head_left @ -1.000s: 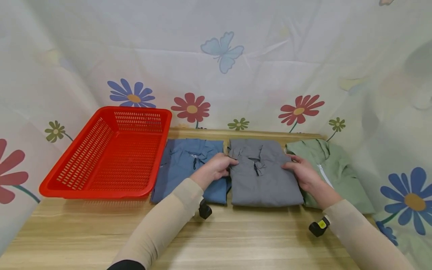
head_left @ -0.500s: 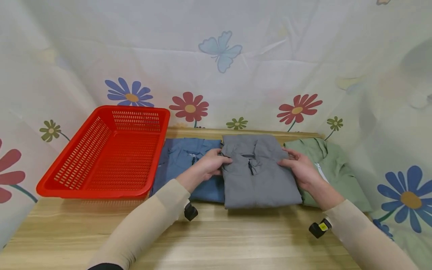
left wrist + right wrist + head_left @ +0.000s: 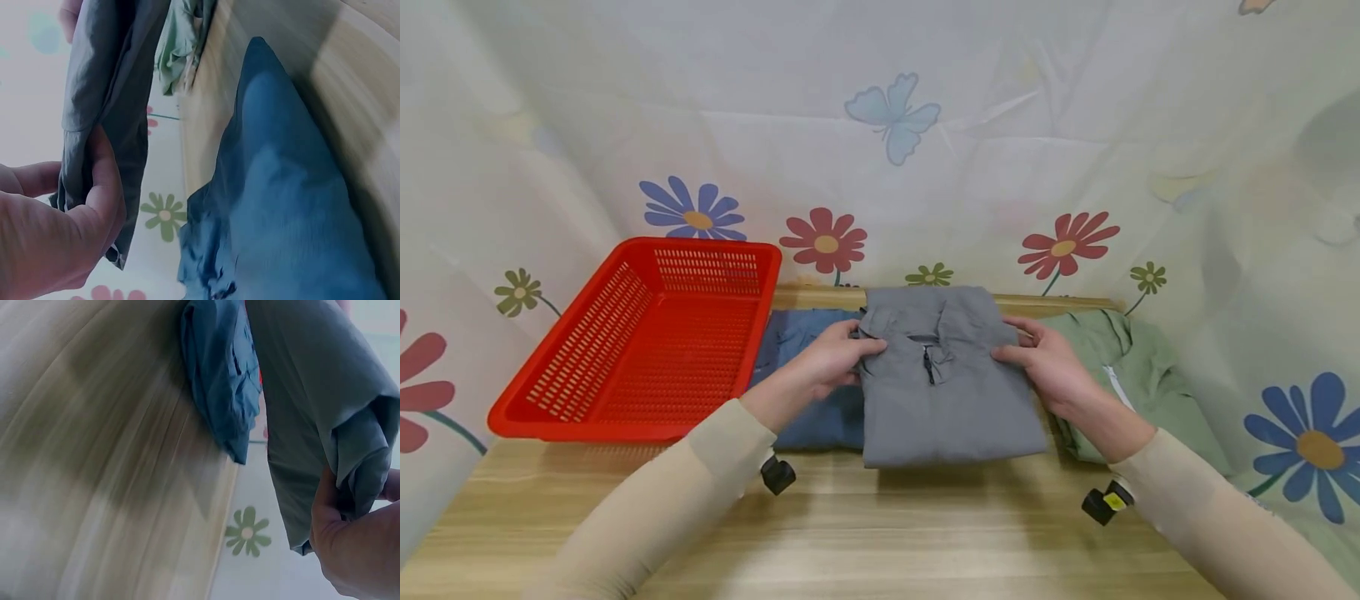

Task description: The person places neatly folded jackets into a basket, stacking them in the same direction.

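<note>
A folded grey jacket point(image 3: 955, 408) with a short black zip pull hangs above the table, lifted clear of it in both wrist views. My left hand point(image 3: 831, 358) pinches its left edge, thumb on top and fingers underneath. At the right edge, my right hand point(image 3: 1052, 367) grips the cloth the same way. Below and to the left lies a folded blue jacket point(image 3: 820, 417), partly covered by the grey one in the head view. On the right, a folded light green jacket point(image 3: 1150, 392) with a white zip lies on the table.
A red plastic basket point(image 3: 677, 350) with slotted walls stands at the left, beside the blue jacket. The wooden table point(image 3: 925, 533) runs along the front. A flower-printed curtain point(image 3: 962, 192) closes off the back and sides.
Both hands have raised the grey jacket off the table and carried it left, so it now overlaps the blue jacket. More of the green jacket's left side shows.
</note>
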Tool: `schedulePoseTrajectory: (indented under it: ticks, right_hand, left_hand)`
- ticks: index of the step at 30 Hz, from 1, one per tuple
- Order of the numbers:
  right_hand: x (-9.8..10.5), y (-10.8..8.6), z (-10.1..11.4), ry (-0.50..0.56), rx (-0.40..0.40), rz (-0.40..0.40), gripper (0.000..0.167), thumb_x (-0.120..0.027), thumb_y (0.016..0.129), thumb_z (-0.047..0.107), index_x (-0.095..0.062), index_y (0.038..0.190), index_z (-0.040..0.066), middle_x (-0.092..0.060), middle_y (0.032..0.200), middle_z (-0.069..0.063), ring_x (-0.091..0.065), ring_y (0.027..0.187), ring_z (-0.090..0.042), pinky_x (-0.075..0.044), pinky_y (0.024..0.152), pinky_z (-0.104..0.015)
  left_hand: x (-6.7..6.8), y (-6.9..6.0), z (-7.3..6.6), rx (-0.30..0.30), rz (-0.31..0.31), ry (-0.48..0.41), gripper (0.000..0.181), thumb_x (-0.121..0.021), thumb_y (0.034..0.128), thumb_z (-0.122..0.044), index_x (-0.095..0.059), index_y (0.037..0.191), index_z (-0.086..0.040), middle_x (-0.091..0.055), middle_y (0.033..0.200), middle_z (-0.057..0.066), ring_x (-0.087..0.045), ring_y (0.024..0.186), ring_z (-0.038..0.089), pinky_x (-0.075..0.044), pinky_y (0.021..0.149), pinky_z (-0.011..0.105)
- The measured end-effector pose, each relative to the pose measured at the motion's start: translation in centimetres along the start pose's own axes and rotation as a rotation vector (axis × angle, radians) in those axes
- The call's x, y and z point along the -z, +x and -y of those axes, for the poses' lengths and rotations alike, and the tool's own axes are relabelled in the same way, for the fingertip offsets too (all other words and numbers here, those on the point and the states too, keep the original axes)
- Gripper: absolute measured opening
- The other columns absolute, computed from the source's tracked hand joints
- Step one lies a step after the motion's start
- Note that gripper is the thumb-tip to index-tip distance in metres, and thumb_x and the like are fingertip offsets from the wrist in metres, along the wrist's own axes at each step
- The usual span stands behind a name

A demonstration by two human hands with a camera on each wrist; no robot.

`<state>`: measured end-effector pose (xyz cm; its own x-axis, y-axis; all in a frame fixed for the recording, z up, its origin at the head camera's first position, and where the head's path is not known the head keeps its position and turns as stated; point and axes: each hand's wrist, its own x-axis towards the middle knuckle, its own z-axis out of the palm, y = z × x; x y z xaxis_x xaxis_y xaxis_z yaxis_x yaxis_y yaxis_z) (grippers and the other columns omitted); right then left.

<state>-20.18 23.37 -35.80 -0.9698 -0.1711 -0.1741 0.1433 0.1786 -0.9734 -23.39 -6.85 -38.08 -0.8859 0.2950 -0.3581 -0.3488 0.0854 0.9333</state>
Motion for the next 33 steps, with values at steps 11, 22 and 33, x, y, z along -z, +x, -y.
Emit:
schedulePoseTrajectory:
  ticks: [11, 22, 33]
  right_hand:
    - [-2.6, 0.9, 2.5, 0.023, 0.003, 0.088, 0.067, -0.062, 0.1, 0.002, -0.028, 0.158, 0.003, -0.044, 0.148, -0.025, -0.054, 0.124, -0.029, -0.055, 0.089, -0.033]
    - [-6.2, 3.4, 5.5, 0.06, 0.034, 0.143, 0.067, -0.059, 0.099, -0.002, -0.027, 0.158, 0.004, -0.043, 0.15, -0.022, -0.048, 0.132, -0.035, -0.047, 0.104, -0.05]
    - [-10.7, 5.7, 6.2, 0.149, 0.048, 0.168, 0.067, -0.061, 0.097, -0.005, -0.032, 0.156, 0.006, -0.049, 0.143, -0.023, -0.054, 0.123, -0.033, -0.052, 0.095, -0.047]
  left_hand:
    - [3.4, -2.8, -1.4, -0.076, 0.003, 0.09, 0.061, -0.061, 0.1044, -0.019, -0.034, 0.156, -0.001, -0.052, 0.141, 0.021, -0.058, 0.12, 0.036, -0.053, 0.097, 0.051]
    - [7.8, -4.3, -3.2, -0.091, -0.069, 0.13, 0.064, -0.062, 0.1041, -0.023, -0.031, 0.157, -0.003, -0.05, 0.143, 0.02, -0.054, 0.12, 0.036, -0.049, 0.103, 0.051]
    - [13.3, -4.7, -4.6, -0.096, -0.09, 0.231, 0.066, -0.059, 0.1047, -0.026, -0.029, 0.158, -0.002, -0.044, 0.147, 0.02, -0.051, 0.122, 0.035, -0.054, 0.096, 0.042]
